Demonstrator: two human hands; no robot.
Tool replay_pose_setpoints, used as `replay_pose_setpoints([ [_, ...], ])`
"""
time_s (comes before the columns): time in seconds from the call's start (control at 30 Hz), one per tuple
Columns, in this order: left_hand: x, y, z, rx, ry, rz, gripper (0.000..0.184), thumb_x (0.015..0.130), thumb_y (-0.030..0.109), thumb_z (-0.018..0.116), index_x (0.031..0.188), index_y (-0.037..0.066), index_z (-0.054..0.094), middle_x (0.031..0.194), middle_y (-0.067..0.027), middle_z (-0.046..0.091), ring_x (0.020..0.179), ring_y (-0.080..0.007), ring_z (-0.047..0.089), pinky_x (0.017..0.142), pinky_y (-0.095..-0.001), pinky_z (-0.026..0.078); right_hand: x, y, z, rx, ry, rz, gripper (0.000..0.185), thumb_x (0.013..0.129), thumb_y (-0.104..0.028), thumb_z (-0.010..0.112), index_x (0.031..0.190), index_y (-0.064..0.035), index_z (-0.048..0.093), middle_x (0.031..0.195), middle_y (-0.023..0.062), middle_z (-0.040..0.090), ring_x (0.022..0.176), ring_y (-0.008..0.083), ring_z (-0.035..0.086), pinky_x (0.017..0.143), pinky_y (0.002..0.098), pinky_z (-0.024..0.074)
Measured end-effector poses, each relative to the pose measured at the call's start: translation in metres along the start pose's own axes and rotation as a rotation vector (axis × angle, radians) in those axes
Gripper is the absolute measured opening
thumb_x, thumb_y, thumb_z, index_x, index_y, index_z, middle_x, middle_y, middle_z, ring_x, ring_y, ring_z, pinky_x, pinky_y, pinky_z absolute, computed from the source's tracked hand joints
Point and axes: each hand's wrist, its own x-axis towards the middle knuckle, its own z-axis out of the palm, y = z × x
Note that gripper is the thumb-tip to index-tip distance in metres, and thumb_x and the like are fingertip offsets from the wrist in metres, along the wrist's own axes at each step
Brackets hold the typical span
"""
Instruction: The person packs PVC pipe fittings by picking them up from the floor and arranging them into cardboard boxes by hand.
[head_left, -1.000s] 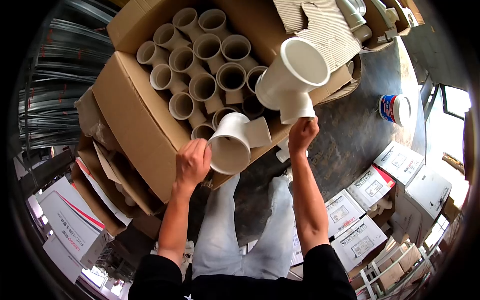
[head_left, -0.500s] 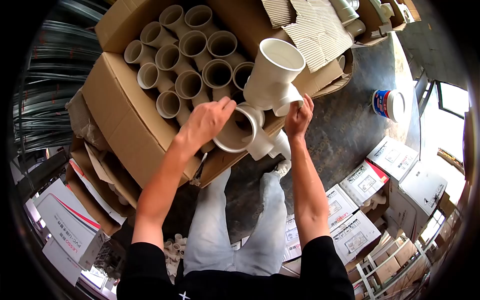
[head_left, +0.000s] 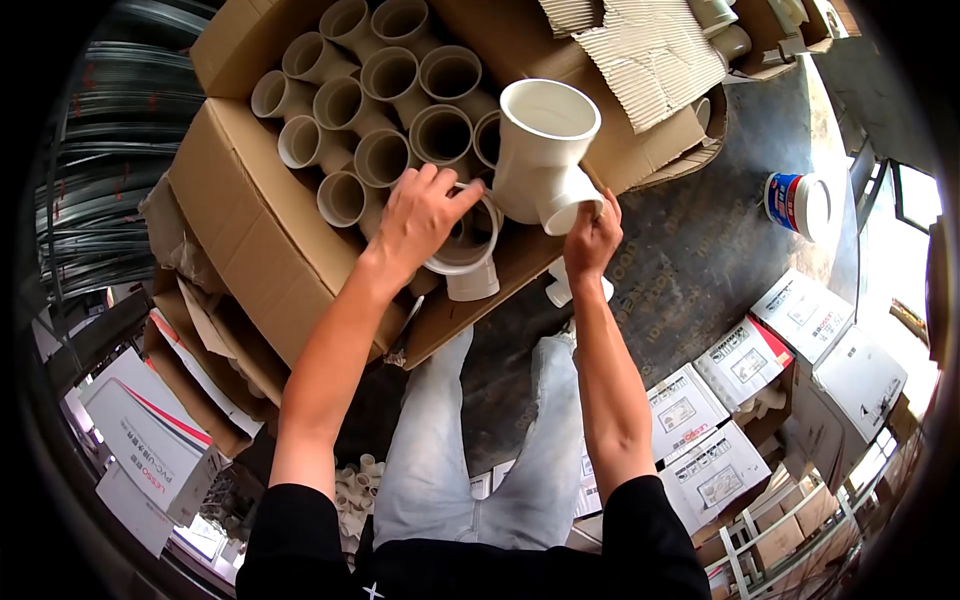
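Note:
My right hand (head_left: 593,235) is closed round the small side branch of a white plastic pipe tee (head_left: 540,165), whose wide mouth faces up. This tee is held over the right front part of an open cardboard box (head_left: 250,215). My left hand (head_left: 425,215) grips the rim of a second white pipe tee (head_left: 474,280) at the box's front edge, with its branch pointing down towards me. Behind my left hand, several similar fittings (head_left: 388,75) stand in rows inside the box, open ends up. My left fingertips partly cover the second tee's mouth.
A torn corrugated cardboard sheet (head_left: 655,65) lies at the upper right. On the dark floor stand a blue-and-white bucket (head_left: 797,205) and white cartons (head_left: 712,478). Another small fitting (head_left: 565,288) lies below my right hand. Bundled dark pipes (head_left: 120,180) line the left side.
The second tee has turned and moved back into the box with my left hand, its branch swinging from the right to point down. The right-hand tee has shifted slightly left.

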Motion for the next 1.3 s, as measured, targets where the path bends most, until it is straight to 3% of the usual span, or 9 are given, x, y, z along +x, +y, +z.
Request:
replay_pose_setpoints([
  [0.07, -0.003, 0.005, 0.005, 0.095, 0.084, 0.024, 0.034, 0.082, 0.01, 0.059, 0.113, 0.02, 0.071, 0.078, -0.0021, 0.055, 0.077, -0.0206, 0.056, 0.067, -0.033, 0.046, -0.01, -0.004, -0.001, 0.181, 0.206, 0.174, 0.018, 0.095, -0.011, 0.058, 0.091, 0.0046, 0.065, 0.082, 0.0148, 0.066, 0.083, 0.0323, 0.064, 0.099, 0.0438, 0.0459],
  [0.1, -0.004, 0.007, 0.005, 0.08, 0.097, 0.021, 0.034, 0.081, 0.01, 0.059, 0.111, 0.021, 0.071, 0.081, -0.0018, 0.058, 0.076, -0.0202, 0.056, 0.066, -0.0327, 0.045, -0.017, 0.001, -0.003, 0.183, 0.258, 0.203, 0.025, 0.102, -0.015, 0.053, 0.092, 0.0041, 0.065, 0.079, 0.004, 0.065, 0.077, 0.0095, 0.055, 0.064, 0.0282, 0.0433],
  [0.33, -0.003, 0.024, -0.004, -0.004, 0.254, 0.041, 0.027, 0.08, 0.011, 0.061, 0.104, 0.017, 0.07, 0.091, -0.0035, 0.064, 0.079, -0.0197, 0.058, 0.07, -0.0312, 0.048, 0.01, -0.068, -0.029, 0.495, 0.34, 0.409, 0.033, 0.106, -0.021, 0.049, 0.112, 0.0063, 0.065, 0.093, 0.0034, 0.067, 0.083, 0.0108, 0.057, 0.072, 0.0269, 0.0453],
  [0.37, -0.007, 0.027, -0.004, -0.063, 0.167, 0.014, 0.031, 0.079, 0.011, 0.061, 0.109, 0.011, 0.071, 0.108, -0.0069, 0.066, 0.088, -0.0226, 0.06, 0.076, -0.0349, 0.049, 0.02, -0.07, -0.03, 0.478, 0.25, 0.392, 0.033, 0.106, -0.022, 0.05, 0.11, 0.0062, 0.066, 0.09, 0.0024, 0.066, 0.081, 0.0094, 0.056, 0.07, 0.026, 0.0447],
  [0.6, -0.053, 0.039, -0.012, -0.092, 0.27, -0.129, 0.034, 0.078, 0.007, 0.062, 0.111, 0.008, 0.07, 0.11, -0.0057, 0.068, 0.086, -0.0224, 0.06, 0.075, -0.0353, 0.049, 0.093, -0.11, 0.016, 0.289, -0.306, 0.492, 0.043, 0.101, -0.033, 0.057, 0.09, 0.0071, 0.067, 0.064, 0.0072, 0.056, 0.065, 0.0118, 0.048, 0.061, 0.0304, 0.0426],
  [0.73, -0.088, 0.045, -0.017, -0.12, 0.299, -0.263, 0.041, 0.076, -0.003, 0.062, 0.115, 0.007, 0.07, 0.109, -0.0053, 0.068, 0.084, -0.0232, 0.058, 0.077, -0.0368, 0.047, 0.076, -0.088, 0.104, 0.297, -0.513, 0.498, 0.05, 0.096, -0.038, 0.049, 0.091, 0.0064, 0.071, 0.079, 0.0231, 0.071, 0.073, 0.0373, 0.067, 0.075, 0.0447, 0.0504],
  [0.8, -0.101, 0.046, -0.008, -0.112, 0.314, -0.319, 0.043, 0.076, -0.005, 0.062, 0.116, 0.007, 0.07, 0.109, -0.0046, 0.068, 0.084, -0.0229, 0.059, 0.077, -0.037, 0.048, 0.064, -0.087, 0.135, 0.328, -0.589, 0.515, 0.046, 0.099, -0.035, 0.05, 0.088, 0.0046, 0.07, 0.079, 0.0144, 0.073, 0.068, 0.0179, 0.066, 0.06, 0.0302, 0.0495],
  [0.93, -0.116, 0.04, -0.005, -0.161, 0.318, -0.388, 0.043, 0.076, -0.006, 0.062, 0.115, 0.008, 0.071, 0.11, -0.0028, 0.068, 0.084, -0.0219, 0.059, 0.077, -0.0361, 0.049, 0.041, -0.105, 0.165, 0.64, -0.778, 0.796, 0.048, 0.101, -0.042, 0.049, 0.117, 0.0014, 0.061, 0.101, 0.0109, 0.072, 0.085, 0.0198, 0.068, 0.078, 0.0355, 0.05],
  [1.3, -0.123, 0.043, 0.0, -0.171, 0.408, -0.389, 0.044, 0.075, -0.004, 0.063, 0.116, 0.01, 0.071, 0.113, -0.0026, 0.068, 0.083, -0.0204, 0.058, 0.078, -0.0348, 0.05, 0.039, -0.104, 0.167, 0.668, -0.859, 0.976, 0.053, 0.101, -0.048, 0.046, 0.116, -0.0001, 0.062, 0.1, 0.0117, 0.069, 0.087, 0.0233, 0.063, 0.08, 0.0364, 0.0484],
])
